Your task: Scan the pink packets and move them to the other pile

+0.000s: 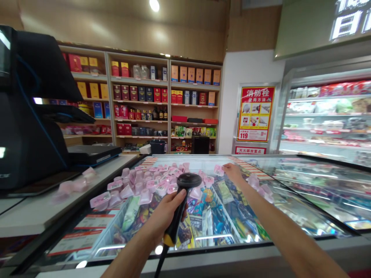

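Note:
My left hand (171, 210) is wrapped round the handle of a black barcode scanner (189, 180), whose head points away from me over the glass top of a chest freezer. Farther forward and to the right, my right hand (232, 172) pinches a small pink cup with a printed label (218, 170). Many similar pink cups (145, 197) lie heaped on the glass, left of and beyond the scanner. A smaller group of pink cups (260, 187) sits right of my right forearm. The scanner's cable hangs down toward me.
A black scale or till machine (34, 108) stands on the white counter (34, 218) at left, with a few pink cups (77, 185) near it. Wrapped ice creams (208, 220) show under the glass. Shelves of boxes (139, 94) and a lit fridge (327, 123) stand behind.

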The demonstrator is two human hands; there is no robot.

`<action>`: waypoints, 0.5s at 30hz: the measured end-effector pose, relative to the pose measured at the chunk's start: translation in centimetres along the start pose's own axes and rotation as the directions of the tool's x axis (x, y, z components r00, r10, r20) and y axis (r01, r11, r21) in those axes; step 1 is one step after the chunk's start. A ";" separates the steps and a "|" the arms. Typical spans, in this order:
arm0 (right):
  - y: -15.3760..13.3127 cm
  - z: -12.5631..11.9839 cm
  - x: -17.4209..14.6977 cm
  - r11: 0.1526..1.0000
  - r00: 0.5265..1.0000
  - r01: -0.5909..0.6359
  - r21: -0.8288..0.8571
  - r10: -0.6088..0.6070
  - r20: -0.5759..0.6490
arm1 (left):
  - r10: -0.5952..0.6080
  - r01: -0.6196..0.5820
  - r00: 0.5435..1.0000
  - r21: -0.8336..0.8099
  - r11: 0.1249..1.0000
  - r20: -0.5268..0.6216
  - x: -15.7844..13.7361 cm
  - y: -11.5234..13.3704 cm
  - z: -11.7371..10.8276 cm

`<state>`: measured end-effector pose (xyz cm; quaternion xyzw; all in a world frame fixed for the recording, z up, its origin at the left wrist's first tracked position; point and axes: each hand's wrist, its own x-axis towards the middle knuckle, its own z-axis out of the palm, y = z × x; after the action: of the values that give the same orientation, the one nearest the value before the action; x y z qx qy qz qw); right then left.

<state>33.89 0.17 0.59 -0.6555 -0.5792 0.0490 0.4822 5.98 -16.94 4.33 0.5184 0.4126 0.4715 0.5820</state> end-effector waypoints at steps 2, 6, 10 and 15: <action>-1.3 0.6 -0.4 0.998 1.000 0.008 0.058 -0.009 0.017 | 0.009 -0.009 1.000 -0.008 1.000 0.010 -0.3 0.1 -0.1; -2.6 1.4 -1.0 0.991 0.999 0.035 0.127 -0.038 0.021 | 0.018 -0.016 0.997 -0.026 1.000 0.072 -0.4 0.1 -0.3; -2.5 1.3 -1.0 0.992 0.999 0.044 0.118 -0.047 0.022 | 0.050 -0.048 0.995 -0.026 0.999 0.089 -0.2 0.1 -0.4; -1.0 0.8 -0.7 0.996 0.996 -0.068 -0.064 0.064 -0.067 | 0.060 -0.058 0.995 -0.032 0.998 0.078 -0.1 0.3 -0.5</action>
<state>32.46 -0.11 0.49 -0.6911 -0.5425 0.0241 0.4769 5.45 -16.93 4.62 0.5399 0.3666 0.4738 0.5913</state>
